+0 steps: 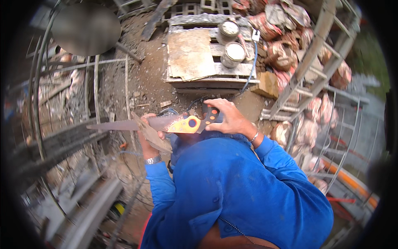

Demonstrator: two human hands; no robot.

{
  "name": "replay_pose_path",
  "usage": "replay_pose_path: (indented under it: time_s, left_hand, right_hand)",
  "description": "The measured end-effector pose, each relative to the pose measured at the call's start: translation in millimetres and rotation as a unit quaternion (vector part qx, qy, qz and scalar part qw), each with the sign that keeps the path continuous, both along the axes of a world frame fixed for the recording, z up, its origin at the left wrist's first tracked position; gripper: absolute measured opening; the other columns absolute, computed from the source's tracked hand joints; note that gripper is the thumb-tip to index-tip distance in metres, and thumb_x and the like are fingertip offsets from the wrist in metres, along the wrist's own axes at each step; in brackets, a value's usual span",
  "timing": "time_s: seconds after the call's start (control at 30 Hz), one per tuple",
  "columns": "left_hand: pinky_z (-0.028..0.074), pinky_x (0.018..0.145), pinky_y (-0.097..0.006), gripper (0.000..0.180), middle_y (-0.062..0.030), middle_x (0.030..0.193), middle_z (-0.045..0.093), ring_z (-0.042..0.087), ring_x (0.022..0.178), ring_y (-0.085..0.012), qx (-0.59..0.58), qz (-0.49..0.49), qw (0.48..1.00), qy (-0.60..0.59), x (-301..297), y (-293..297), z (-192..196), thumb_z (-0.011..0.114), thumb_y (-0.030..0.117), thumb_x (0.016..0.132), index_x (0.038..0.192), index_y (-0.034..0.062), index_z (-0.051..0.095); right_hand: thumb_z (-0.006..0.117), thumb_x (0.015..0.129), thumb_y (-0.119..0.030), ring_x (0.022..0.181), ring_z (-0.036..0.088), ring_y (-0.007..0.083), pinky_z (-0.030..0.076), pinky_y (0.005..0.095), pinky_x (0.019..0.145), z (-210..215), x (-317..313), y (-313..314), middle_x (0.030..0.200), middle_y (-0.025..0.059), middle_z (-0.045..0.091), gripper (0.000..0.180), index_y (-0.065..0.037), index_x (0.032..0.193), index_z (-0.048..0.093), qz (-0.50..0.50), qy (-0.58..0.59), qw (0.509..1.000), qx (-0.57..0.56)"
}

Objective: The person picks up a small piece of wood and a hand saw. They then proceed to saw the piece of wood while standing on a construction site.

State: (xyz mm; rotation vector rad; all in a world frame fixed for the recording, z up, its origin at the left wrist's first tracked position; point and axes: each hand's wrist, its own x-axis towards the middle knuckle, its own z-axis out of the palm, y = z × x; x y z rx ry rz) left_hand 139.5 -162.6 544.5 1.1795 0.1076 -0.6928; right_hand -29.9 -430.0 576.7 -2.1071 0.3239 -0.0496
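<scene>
A handsaw (188, 124) with a yellow and black handle dotted with orange lies across the front of my body, its blade pointing left. My right hand (228, 118) is closed around its handle. My left hand (146, 139) grips a flat, rough-edged piece of wood (155, 137), with fingers partly hidden behind it. The saw blade crosses the wood piece near its upper end; I cannot tell how deep the teeth sit in it.
Ahead stands a pallet stack (186, 21) bearing a worn board (190, 54) and two buckets (233, 54). A wooden ladder (309, 79) leans at the right beside filled sacks (282, 54). Metal bars (96, 87) and beams (93, 207) line the left. Rubble covers the ground.
</scene>
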Motion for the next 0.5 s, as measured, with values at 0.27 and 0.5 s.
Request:
replay_pose_path:
  time_s: [0.27, 0.5]
  left_hand:
    - [0.051, 0.074, -0.031, 0.037, -0.006, 0.098, 0.066, 0.062, 0.084, -0.0148, 0.187, -0.174, 0.966, -0.042, 29.4, -24.3, -8.5, 0.049, 0.034, 0.107, 0.117, 0.0005, 0.061]
    - [0.049, 0.088, -0.03, 0.05, -0.0073, 0.113, 0.065, 0.06, 0.101, -0.0148, 0.146, -0.411, 0.899, -0.045, 36.9, -30.0, -58.8, 0.042, 0.044, 0.108, 0.127, 0.0007, 0.06]
  right_hand:
    - [0.084, 0.072, -0.034, 0.108, 0.062, 0.0319, 0.034, 0.0561, 0.105, -26.6, -9.3, 96.5, 0.106, 0.0108, 0.068, 0.084, -0.013, 0.145, 0.047, -0.01, 0.07, 0.99, -0.124]
    - [0.076, 0.074, -0.024, 0.107, 0.062, 0.0367, 0.036, 0.0452, 0.108, -43.1, -58.9, 142.7, 0.12, 0.0175, 0.065, 0.065, -0.011, 0.135, 0.055, -0.278, 0.091, 0.956, -0.004]
